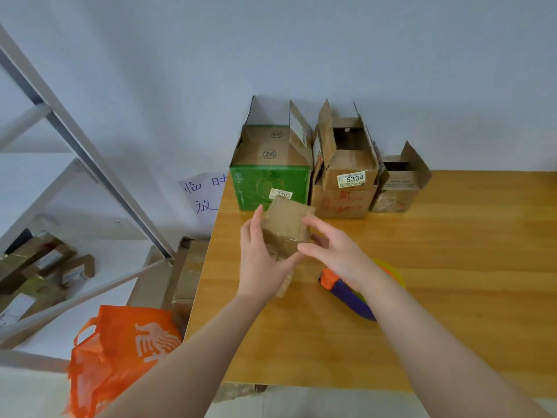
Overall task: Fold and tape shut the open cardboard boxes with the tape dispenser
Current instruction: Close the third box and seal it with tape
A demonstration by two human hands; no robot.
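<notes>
A small brown cardboard box point(286, 227) with old tape on it is held above the wooden table point(452, 267). My left hand point(262, 260) grips its left side, thumb and fingers wrapped around it. My right hand point(334, 251) is at its right side with fingers spread and loosely bent; their contact with the box is unclear. The tape dispenser point(346, 291), orange, purple and yellow-green, lies on the table under my right wrist. Three open boxes stand at the wall: a green one point(271, 185), a brown one labelled 5334 point(343, 188) and a smaller brown one point(398, 188).
A white metal shelf frame point(90, 164) with several parcels stands at the left. An orange bag point(120, 351) and more cardboard boxes point(187, 273) sit on the floor beside the table's left edge. A handwritten paper sign point(202, 197) hangs behind.
</notes>
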